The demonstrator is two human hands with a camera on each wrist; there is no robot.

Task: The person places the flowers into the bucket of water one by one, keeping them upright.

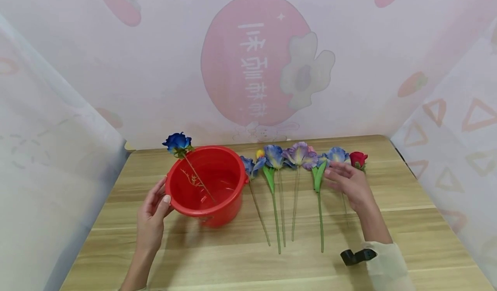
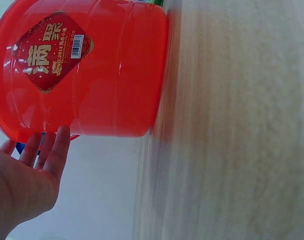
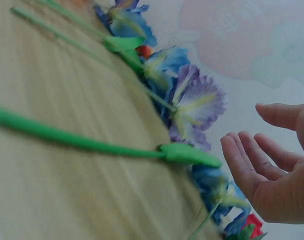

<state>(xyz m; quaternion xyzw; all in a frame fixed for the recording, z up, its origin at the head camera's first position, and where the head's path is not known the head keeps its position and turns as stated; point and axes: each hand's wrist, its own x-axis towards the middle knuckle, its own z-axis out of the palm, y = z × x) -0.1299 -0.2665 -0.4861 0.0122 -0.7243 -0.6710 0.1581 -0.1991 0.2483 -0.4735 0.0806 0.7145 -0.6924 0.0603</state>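
Note:
A red plastic bucket stands on the left of the table, with a blue artificial rose leaning in it, bloom above the rim. My left hand is at the bucket's left side, thumb beside the rim; in the left wrist view its fingers look nearly straight against the wall. Over the right part of the flower row, my right hand is empty, its fingers loosely bent in the right wrist view. Closest to it is a green-leaved stem, with a blue iris and a red rose nearby.
Right of the bucket, several artificial flowers lie in a row, stems towards me, including a purple iris, a blue iris and a yellow bloom. A printed backdrop rises behind the wooden table.

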